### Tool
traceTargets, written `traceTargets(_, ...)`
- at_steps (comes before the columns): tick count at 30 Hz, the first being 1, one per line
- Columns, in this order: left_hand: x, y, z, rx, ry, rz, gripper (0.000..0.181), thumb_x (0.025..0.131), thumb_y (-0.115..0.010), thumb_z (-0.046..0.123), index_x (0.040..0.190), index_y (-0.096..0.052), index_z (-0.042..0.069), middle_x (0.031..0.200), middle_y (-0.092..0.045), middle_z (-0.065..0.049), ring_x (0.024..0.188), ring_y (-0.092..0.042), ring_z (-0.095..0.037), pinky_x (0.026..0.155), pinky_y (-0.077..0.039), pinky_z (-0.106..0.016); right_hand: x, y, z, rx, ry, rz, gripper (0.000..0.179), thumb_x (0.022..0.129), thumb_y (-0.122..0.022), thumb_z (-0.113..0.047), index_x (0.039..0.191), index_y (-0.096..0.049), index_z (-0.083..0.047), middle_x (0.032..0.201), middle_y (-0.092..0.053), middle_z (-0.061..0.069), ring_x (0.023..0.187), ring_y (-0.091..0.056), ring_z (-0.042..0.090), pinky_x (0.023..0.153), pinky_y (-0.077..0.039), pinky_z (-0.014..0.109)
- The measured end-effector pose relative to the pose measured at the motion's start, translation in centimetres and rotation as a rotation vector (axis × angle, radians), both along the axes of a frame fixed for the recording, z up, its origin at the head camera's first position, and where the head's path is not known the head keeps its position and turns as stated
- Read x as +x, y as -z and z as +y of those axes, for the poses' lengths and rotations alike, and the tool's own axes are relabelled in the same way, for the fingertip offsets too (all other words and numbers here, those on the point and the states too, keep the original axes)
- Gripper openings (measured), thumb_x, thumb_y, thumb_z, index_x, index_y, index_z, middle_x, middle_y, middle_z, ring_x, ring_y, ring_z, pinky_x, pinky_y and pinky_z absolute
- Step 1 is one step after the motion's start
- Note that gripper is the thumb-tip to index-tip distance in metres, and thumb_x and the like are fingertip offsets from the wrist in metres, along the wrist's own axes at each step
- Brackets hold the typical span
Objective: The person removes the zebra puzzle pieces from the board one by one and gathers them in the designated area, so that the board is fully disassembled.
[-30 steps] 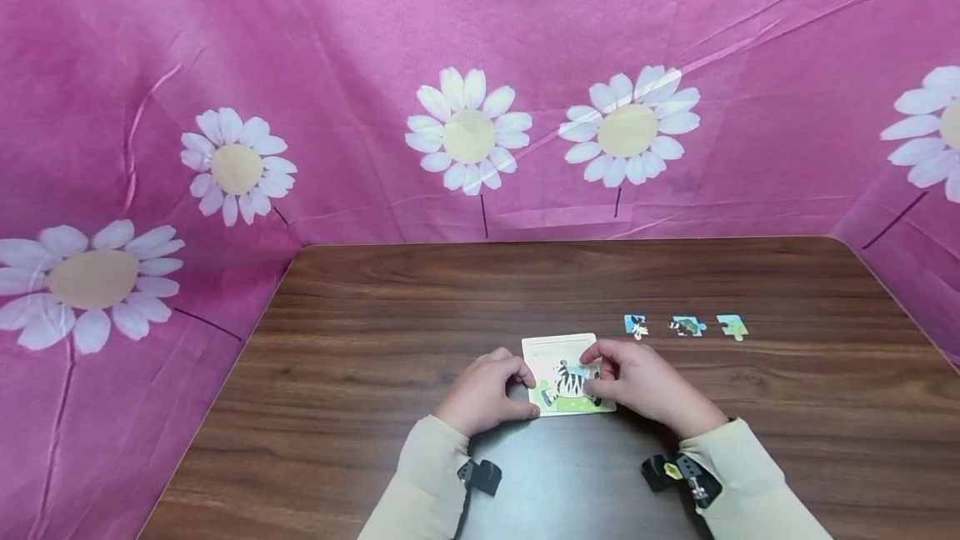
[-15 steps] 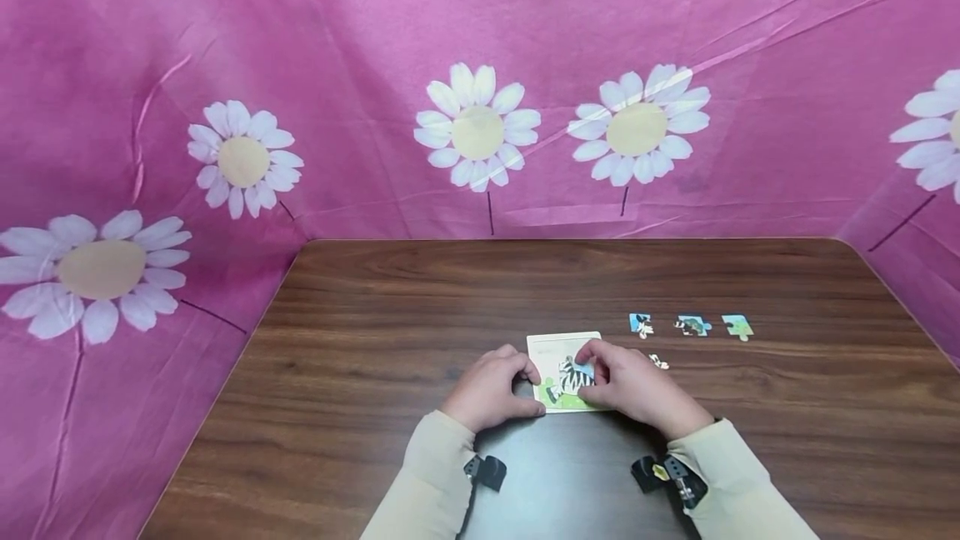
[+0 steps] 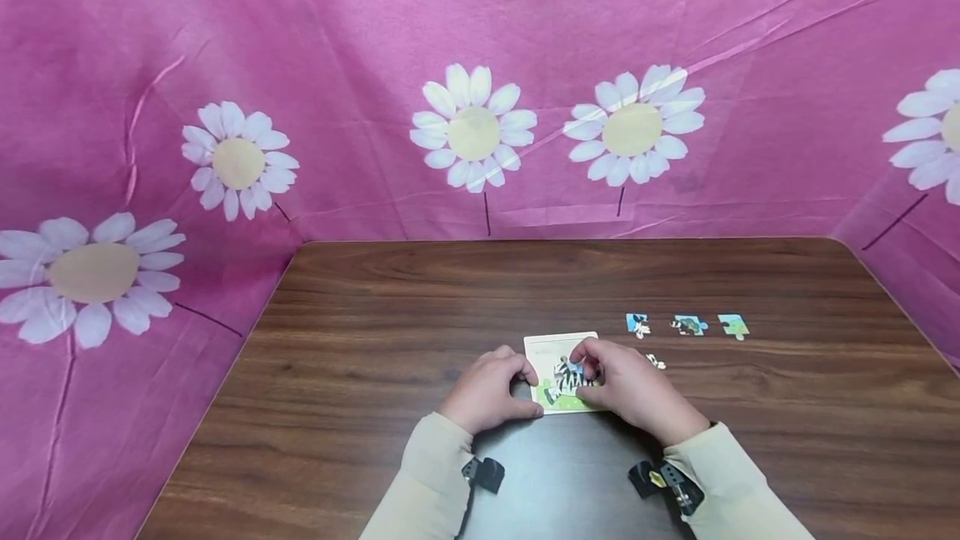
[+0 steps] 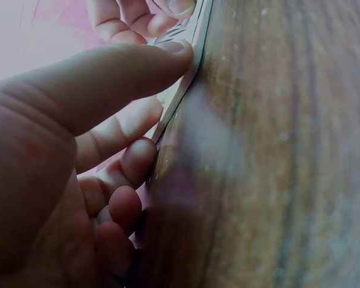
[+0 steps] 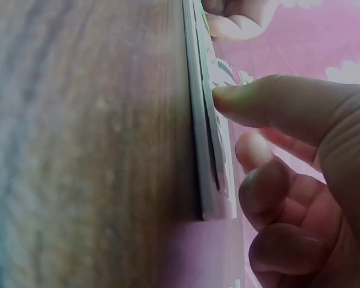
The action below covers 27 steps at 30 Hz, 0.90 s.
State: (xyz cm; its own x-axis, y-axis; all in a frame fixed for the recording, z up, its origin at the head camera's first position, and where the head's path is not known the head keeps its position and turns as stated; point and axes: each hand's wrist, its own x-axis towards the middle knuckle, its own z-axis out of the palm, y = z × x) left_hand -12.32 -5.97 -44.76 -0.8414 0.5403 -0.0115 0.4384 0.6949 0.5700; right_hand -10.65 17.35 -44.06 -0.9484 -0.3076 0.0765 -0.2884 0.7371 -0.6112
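Fingers of the left hand [image 3: 486,390] gripped the zebra puzzle tray [image 3: 547,347] at its near-left corner. On it, the right hand [image 3: 633,386] pinched a zebra piece [image 3: 576,382], fingertips slightly parted; fitting seemed the step, next calling for careful alignment.

A brown, wood-grained surface [image 3: 420,290] is backed and flanked by creased pink cloth [image 3: 337,32], on which white, yellow-centred daisies [image 3: 474,133] are printed; a pale sheen [image 3: 566,473] is reflected toward the front.
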Motion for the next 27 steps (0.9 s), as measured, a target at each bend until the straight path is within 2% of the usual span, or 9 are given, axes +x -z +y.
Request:
traceTargets(3, 0.0, 0.0, 0.0, -0.002, 0.003, -0.001, 0.031, 0.070, -0.088, 0.036, 0.090, -0.066, 0.024, 0.090, -0.053, 0.012, 0.084, -0.049, -0.007, 0.075, -0.041, -0.025, 0.0, 0.0, 0.0, -0.004, -0.002, -0.004, 0.034, 0.072, -0.084, -0.007, 0.099, -0.065, -0.017, 0.081, -0.057, -0.011, 0.071, -0.052, 0.006, 0.065, -0.044, 0.029)
traceTargets(15, -0.1, -0.1, 0.0, -0.011, 0.002, 0.011, 0.031, 0.070, -0.087, 0.036, 0.091, -0.067, 0.025, 0.090, -0.053, 0.012, 0.085, -0.050, -0.008, 0.075, -0.041, -0.026, 0.0, -0.3, -0.1, -0.060, -0.005, -0.052, 0.028, 0.077, -0.074, -0.002, 0.100, -0.067, -0.014, 0.079, -0.061, -0.011, 0.068, -0.051, 0.003, 0.061, -0.044, 0.026)
traceTargets(21, 0.1, -0.1, -0.1, -0.014, -0.008, -0.008, 0.031, 0.071, -0.087, 0.037, 0.091, -0.067, 0.026, 0.091, -0.053, 0.013, 0.084, -0.049, -0.007, 0.074, -0.040, -0.025, 0.0, 0.0, 0.4, -0.085, 0.007, 0.001, 0.026, 0.077, -0.074, -0.003, 0.100, -0.067, -0.013, 0.078, -0.059, -0.011, 0.066, -0.050, 0.002, 0.059, -0.043, 0.024)
traceTargets(27, 0.0, 0.1, -0.2, 0.005, -0.014, -0.011, 0.030, 0.071, -0.088, 0.034, 0.093, -0.069, 0.025, 0.091, -0.053, 0.014, 0.085, -0.049, -0.005, 0.076, -0.040, -0.024, 0.0, 0.2, 1.9, -0.127, 0.023, 0.048, 0.026, 0.078, -0.078, -0.005, 0.101, -0.067, -0.011, 0.069, -0.048, -0.010, 0.060, -0.043, 0.001, 0.056, -0.039, 0.024)
